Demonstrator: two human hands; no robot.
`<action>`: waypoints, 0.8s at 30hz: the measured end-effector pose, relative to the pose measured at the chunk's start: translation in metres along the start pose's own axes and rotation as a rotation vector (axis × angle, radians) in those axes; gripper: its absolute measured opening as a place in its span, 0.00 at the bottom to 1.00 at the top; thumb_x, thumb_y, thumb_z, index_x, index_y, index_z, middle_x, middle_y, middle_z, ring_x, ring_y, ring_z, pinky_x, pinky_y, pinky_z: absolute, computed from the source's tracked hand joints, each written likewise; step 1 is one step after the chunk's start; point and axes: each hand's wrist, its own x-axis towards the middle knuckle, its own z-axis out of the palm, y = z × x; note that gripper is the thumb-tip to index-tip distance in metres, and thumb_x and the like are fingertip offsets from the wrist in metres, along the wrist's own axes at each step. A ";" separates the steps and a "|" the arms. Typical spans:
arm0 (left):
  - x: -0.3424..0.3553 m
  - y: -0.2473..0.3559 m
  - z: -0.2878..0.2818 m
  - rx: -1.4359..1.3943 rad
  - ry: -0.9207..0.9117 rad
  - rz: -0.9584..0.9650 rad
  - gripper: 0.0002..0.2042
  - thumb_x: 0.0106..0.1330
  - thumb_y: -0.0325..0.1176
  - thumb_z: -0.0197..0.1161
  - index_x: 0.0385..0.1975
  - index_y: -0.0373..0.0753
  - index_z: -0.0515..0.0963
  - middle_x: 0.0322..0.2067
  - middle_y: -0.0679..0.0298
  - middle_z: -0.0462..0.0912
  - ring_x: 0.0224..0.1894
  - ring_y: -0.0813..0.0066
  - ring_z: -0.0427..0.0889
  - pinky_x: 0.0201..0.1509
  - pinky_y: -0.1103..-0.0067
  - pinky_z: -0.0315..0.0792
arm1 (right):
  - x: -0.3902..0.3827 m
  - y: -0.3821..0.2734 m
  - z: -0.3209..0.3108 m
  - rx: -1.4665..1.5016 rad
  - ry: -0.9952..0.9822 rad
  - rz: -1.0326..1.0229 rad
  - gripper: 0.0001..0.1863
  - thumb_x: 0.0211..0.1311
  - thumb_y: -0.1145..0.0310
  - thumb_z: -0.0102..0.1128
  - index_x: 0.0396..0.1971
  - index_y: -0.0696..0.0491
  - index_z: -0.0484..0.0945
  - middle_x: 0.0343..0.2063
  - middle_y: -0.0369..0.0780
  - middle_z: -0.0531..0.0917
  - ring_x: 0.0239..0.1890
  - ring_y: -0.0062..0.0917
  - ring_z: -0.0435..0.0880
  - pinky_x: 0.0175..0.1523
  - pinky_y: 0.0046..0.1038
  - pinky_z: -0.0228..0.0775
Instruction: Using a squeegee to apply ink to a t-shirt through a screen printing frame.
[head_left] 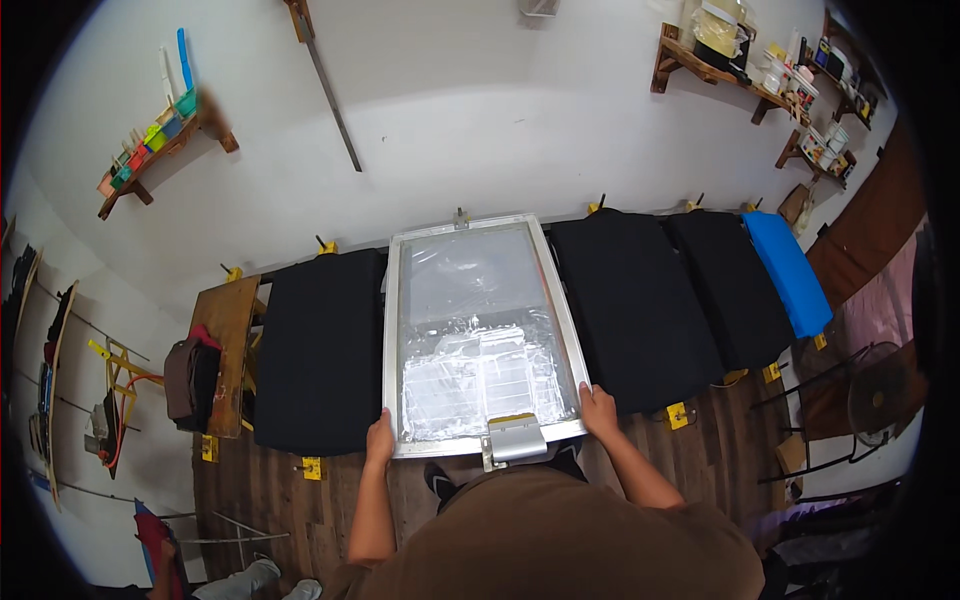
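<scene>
Brown shirt [550,540] nearest; it hides most of the person's feet. Left hand [381,438] on the near-left corner of the framed screen [480,330], fingers closed on the rim. Right hand [598,410] likewise clamped, slightly farther up the right rail; left sits nearer the body. Fingertips hidden under the frame on both sides, so can't read grip depth. Metal bracket [516,440] on the near rail, between the hands.

Key relation: screen runs straight out from the fingers, long axis toward the wall [440,120], far end a touch left. It lies between two black boards [318,350]. Can't tell if it's resting or lifted. Glare and pale patches muddy the near half of the mesh; whatever is beneath is unclear. Far rail meets a small clip [461,219].
</scene>
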 end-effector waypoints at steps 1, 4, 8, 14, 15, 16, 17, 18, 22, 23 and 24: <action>-0.001 0.002 -0.001 -0.058 0.002 -0.011 0.36 0.77 0.57 0.39 0.46 0.24 0.81 0.46 0.35 0.82 0.55 0.40 0.80 0.59 0.62 0.69 | -0.001 -0.001 -0.002 0.016 -0.013 -0.010 0.29 0.75 0.50 0.47 0.29 0.65 0.78 0.29 0.62 0.81 0.37 0.60 0.82 0.43 0.53 0.71; -0.005 0.009 -0.003 -0.048 0.022 -0.024 0.36 0.77 0.58 0.39 0.47 0.24 0.81 0.46 0.35 0.82 0.55 0.40 0.79 0.60 0.62 0.69 | 0.002 -0.003 -0.004 0.027 0.009 -0.045 0.29 0.75 0.51 0.47 0.29 0.65 0.78 0.28 0.62 0.81 0.37 0.60 0.82 0.42 0.53 0.71; -0.010 0.017 -0.003 -0.007 0.064 -0.067 0.38 0.76 0.60 0.39 0.47 0.25 0.81 0.46 0.35 0.82 0.55 0.41 0.80 0.59 0.62 0.69 | 0.003 -0.005 -0.007 0.010 -0.003 -0.015 0.29 0.75 0.51 0.46 0.28 0.65 0.78 0.28 0.62 0.81 0.37 0.60 0.82 0.42 0.52 0.71; -0.006 0.010 -0.006 -0.015 0.039 -0.084 0.39 0.75 0.63 0.39 0.46 0.24 0.82 0.47 0.36 0.83 0.55 0.43 0.81 0.58 0.63 0.70 | 0.003 -0.011 -0.007 0.017 -0.005 -0.032 0.30 0.75 0.50 0.46 0.27 0.65 0.78 0.28 0.62 0.81 0.37 0.60 0.82 0.43 0.53 0.71; -0.008 0.014 -0.006 -0.014 0.033 -0.083 0.39 0.75 0.63 0.39 0.46 0.24 0.82 0.47 0.36 0.83 0.55 0.43 0.81 0.58 0.63 0.70 | 0.003 -0.008 -0.007 0.012 -0.001 -0.032 0.30 0.75 0.50 0.46 0.27 0.64 0.78 0.28 0.62 0.81 0.37 0.60 0.82 0.43 0.53 0.71; -0.012 0.023 -0.007 -0.017 0.013 -0.089 0.40 0.75 0.63 0.39 0.47 0.24 0.81 0.47 0.36 0.83 0.55 0.45 0.81 0.58 0.63 0.70 | 0.003 -0.005 -0.006 0.007 0.003 -0.033 0.30 0.75 0.49 0.46 0.27 0.64 0.78 0.28 0.62 0.81 0.37 0.60 0.82 0.43 0.53 0.71; -0.015 0.031 -0.007 -0.020 -0.007 -0.095 0.40 0.75 0.63 0.39 0.47 0.23 0.81 0.47 0.37 0.83 0.55 0.46 0.81 0.58 0.64 0.70 | 0.002 -0.002 -0.007 0.005 0.007 -0.027 0.30 0.75 0.49 0.46 0.27 0.64 0.78 0.28 0.62 0.81 0.37 0.60 0.82 0.43 0.53 0.71; -0.015 0.032 -0.008 -0.021 -0.005 -0.095 0.40 0.75 0.63 0.39 0.47 0.23 0.81 0.47 0.37 0.83 0.55 0.46 0.81 0.58 0.64 0.70 | 0.001 -0.003 -0.006 -0.001 -0.001 -0.020 0.30 0.75 0.49 0.45 0.27 0.64 0.78 0.28 0.62 0.81 0.37 0.60 0.82 0.43 0.53 0.71; -0.009 0.026 -0.012 -0.014 -0.016 -0.099 0.40 0.75 0.63 0.38 0.48 0.23 0.81 0.48 0.36 0.83 0.56 0.46 0.81 0.60 0.65 0.70 | 0.001 -0.007 -0.004 -0.018 -0.007 -0.022 0.31 0.75 0.49 0.45 0.27 0.64 0.78 0.28 0.62 0.81 0.37 0.60 0.82 0.44 0.54 0.71; -0.007 0.023 -0.012 -0.017 -0.020 -0.100 0.40 0.75 0.63 0.38 0.48 0.23 0.81 0.48 0.35 0.82 0.57 0.45 0.80 0.60 0.65 0.69 | 0.002 -0.008 -0.004 -0.017 -0.008 -0.026 0.31 0.75 0.49 0.45 0.27 0.64 0.78 0.28 0.62 0.81 0.37 0.60 0.82 0.44 0.54 0.71; -0.007 0.023 -0.012 -0.018 -0.020 -0.099 0.40 0.75 0.63 0.38 0.48 0.23 0.81 0.48 0.35 0.82 0.57 0.45 0.80 0.60 0.65 0.69 | 0.003 -0.009 -0.006 -0.021 -0.014 -0.022 0.31 0.75 0.49 0.45 0.27 0.64 0.77 0.28 0.62 0.81 0.37 0.60 0.82 0.44 0.54 0.71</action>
